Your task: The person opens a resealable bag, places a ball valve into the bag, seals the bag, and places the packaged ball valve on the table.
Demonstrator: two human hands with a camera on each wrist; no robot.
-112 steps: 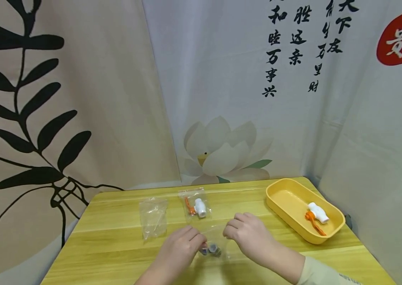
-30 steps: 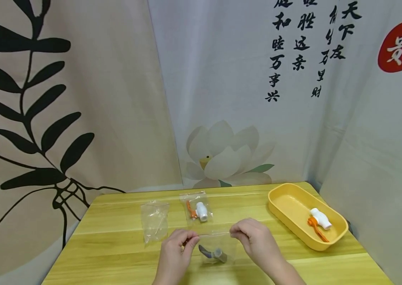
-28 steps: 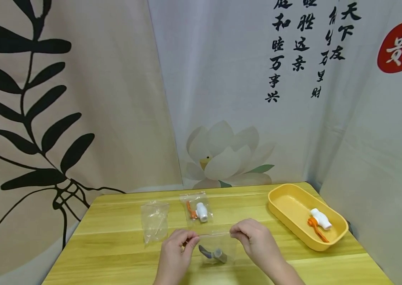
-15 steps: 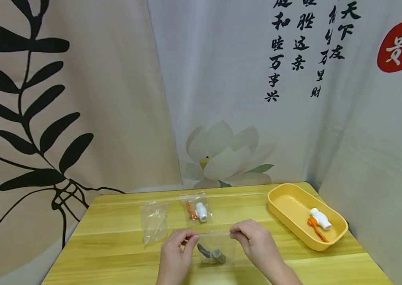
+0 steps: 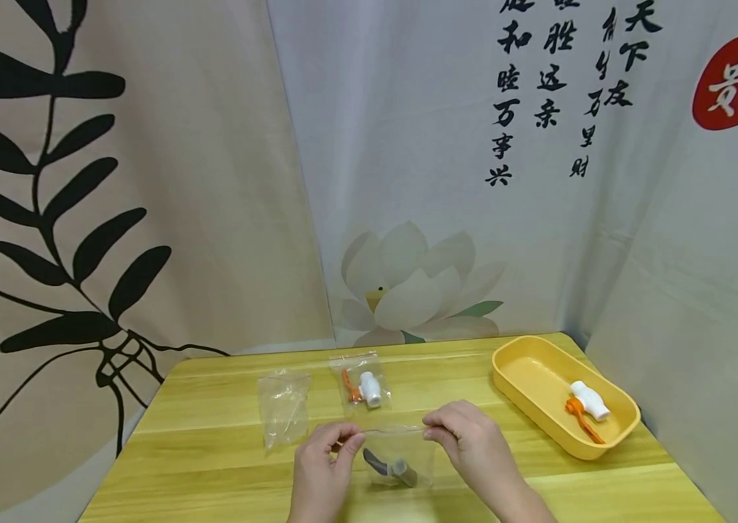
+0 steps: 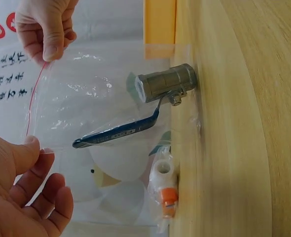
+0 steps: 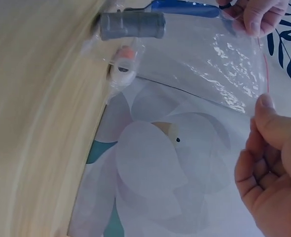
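A clear zip bag [image 6: 96, 111] with a red seal line is stretched between both hands. Inside it, at the bottom, is a metal ball valve [image 6: 165, 81] with a blue lever handle [image 6: 118, 132]. My left hand [image 5: 322, 468] pinches one top corner between thumb and forefinger. At the other top corner, my right hand [image 5: 473, 443] pinches the rim the same way. The valve end of the bag is down at the table, its lever pointing left in the head view.
Behind the hands lies a bagged white plastic valve [image 5: 370, 389] with an orange handle. An empty-looking clear bag [image 5: 283, 407] is left of it. A yellow tray [image 5: 519, 378] on the right holds another white valve [image 5: 589, 401] with an orange handle [image 5: 582, 420]. Printed curtain [image 5: 212, 181] hangs behind the table.
Compared with 3.7 s ago, my left hand has drawn back from beside the valve to the bag's top corner. The bag's top edge is now taut. Over the last second, almost nothing moves.
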